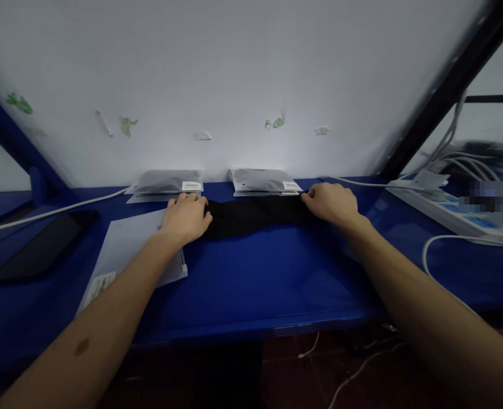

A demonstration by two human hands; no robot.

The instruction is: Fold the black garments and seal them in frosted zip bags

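Observation:
A long strip of black cloth (251,217) lies across the blue table between my two hands. My left hand (187,217) is closed on its left end, fingers bent over the cloth and partly over a frosted zip bag. At the right end, my right hand (328,201) pinches the cloth between thumb and fingers. The flat frosted zip bag (134,236) with a white label lies under my left hand and forearm. Behind the cloth lie two filled frosted bags, one at the left (166,182) and one at the right (262,180), each with a white label.
A dark flat phone-like object (42,247) lies at the left on the blue table (268,284). White cables run along both sides. A white power strip (451,213) with tangled cables stands at the right. A white wall rises behind.

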